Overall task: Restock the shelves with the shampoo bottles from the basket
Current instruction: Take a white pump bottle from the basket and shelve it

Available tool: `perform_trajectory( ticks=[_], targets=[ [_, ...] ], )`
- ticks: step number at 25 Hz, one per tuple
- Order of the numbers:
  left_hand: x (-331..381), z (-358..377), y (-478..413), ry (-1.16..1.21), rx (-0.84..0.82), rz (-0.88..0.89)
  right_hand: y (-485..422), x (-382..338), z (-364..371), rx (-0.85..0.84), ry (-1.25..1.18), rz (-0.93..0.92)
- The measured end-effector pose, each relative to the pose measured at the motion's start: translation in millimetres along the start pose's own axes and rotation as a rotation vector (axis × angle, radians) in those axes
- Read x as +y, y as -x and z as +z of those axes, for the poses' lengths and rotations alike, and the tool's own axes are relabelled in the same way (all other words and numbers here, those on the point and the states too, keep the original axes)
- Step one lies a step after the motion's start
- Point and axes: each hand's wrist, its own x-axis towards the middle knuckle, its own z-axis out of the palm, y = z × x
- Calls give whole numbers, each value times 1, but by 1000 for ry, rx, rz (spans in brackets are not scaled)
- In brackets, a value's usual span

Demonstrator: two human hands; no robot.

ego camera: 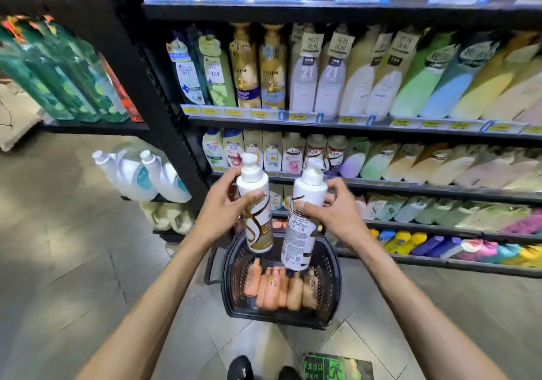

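I hold two white pump shampoo bottles upright above the black basket (330, 265). My left hand (223, 209) grips the left bottle (258, 221), whose front shows a brown and gold swirl. My right hand (334, 212) grips the right bottle (302, 233), whose printed back label faces me. Inside the basket lie several orange and tan bottles (278, 288) side by side. The shelves (381, 187) ahead carry rows of shampoo bottles.
A black shelf upright (140, 86) stands left of the shampoo bay. Large white jugs (140, 174) sit on a low shelf at the left. Green bottles (58, 71) fill the upper left shelf. My shoes (240, 368) and a green floor sign (337, 366) are below the basket.
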Motion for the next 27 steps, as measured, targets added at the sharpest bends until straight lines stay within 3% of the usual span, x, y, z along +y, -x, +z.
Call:
perform_trajectory(
  ticks=[9,15,19,27],
  targets=[
    [78,-38,-40,-22,109,158,-25,-116,-7,-24,51,-310],
    [104,-71,-73,31,134,218,-52,-178,13,95,63,-460],
    [107,-98,-103,42,102,257,-78,-218,31,271,188,-584],
    [106,-150,-168,38,58,344,-146,-301,53,433,132,-538]
  ],
)
